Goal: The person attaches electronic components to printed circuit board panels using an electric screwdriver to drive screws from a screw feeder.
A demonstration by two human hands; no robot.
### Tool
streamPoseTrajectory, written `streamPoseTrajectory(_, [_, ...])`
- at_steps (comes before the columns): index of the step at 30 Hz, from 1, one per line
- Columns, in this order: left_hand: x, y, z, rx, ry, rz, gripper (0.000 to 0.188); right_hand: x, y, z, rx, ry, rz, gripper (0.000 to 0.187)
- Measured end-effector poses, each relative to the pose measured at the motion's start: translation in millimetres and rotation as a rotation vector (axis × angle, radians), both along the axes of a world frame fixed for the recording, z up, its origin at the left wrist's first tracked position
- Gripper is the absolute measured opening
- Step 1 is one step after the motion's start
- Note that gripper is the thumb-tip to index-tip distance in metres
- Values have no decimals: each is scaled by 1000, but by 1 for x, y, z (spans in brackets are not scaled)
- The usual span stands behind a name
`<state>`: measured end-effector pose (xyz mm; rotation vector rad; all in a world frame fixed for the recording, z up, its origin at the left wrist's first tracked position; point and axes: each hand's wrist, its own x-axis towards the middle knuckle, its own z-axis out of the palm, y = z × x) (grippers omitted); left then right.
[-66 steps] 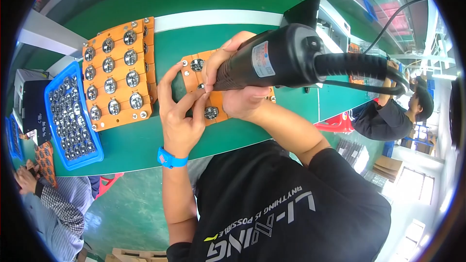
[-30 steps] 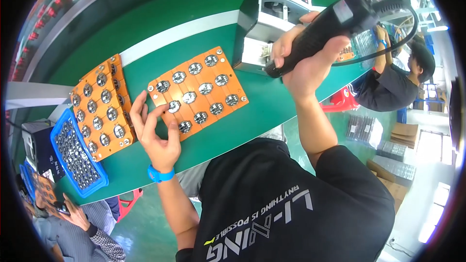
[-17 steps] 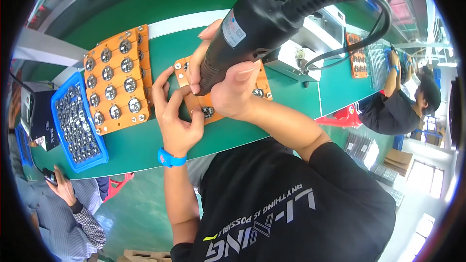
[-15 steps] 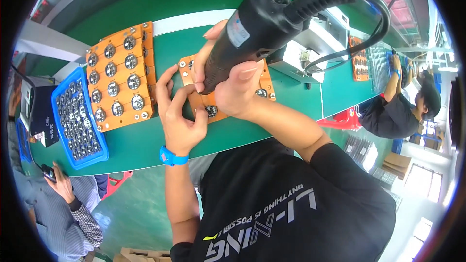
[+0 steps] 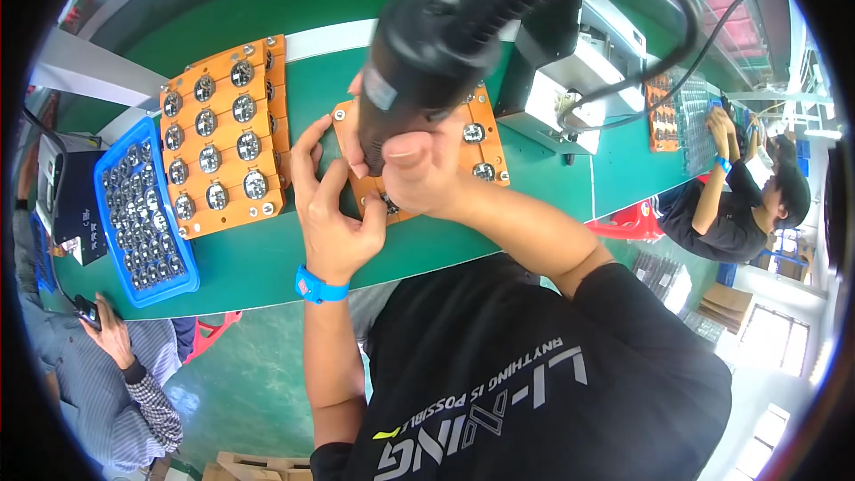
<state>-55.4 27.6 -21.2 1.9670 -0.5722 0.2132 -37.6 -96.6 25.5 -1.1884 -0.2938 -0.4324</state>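
Note:
My right hand [image 5: 419, 169] is wrapped round a black corded electric screwdriver [image 5: 410, 80], its lower end pointing down at an orange fixture plate [image 5: 343, 120]. The tip is hidden behind my fingers. Small round metal-and-black parts sit in the plate, among them one [image 5: 475, 133] to the right of my hand. My left hand [image 5: 334, 223], with a blue wrist strap [image 5: 319, 286], lies at the plate's left and near edge. Its fingers are apart and bent, the thumb beside a part partly covered by my hands.
Stacked orange plates [image 5: 223, 147] full of round parts lie left, beside a blue tray [image 5: 191, 283] of similar parts. A white-and-black machine [image 5: 552, 107] stands right; the screwdriver cable [image 5: 695, 18] loops above it. Co-workers sit at left [image 5: 107, 374] and far right [image 5: 739, 205].
The screwdriver has swung to the left and more upright, blurred at its top, and my right hand has shifted slightly left. My left hand has barely moved.

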Motion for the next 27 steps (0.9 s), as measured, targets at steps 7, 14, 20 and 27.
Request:
streamPoseTrajectory(7, [-11, -5, 18, -100, -64, 70, 44, 3, -6, -10, -65, 16, 64, 53])
streamPoseTrajectory(14, [7, -34, 31, -529, -52, 106, 60, -1, -13, -2, 148, -34, -54, 75])
streamPoseTrajectory(20, [51, -64, 69, 175, 20, -219, 41, -49, -107, 69, -227, 106, -382, 121])
streamPoseTrajectory(27, [41, -96, 48, 564, -97, -371, 42, -69, -171, 62, -117, 113, -749, 98])
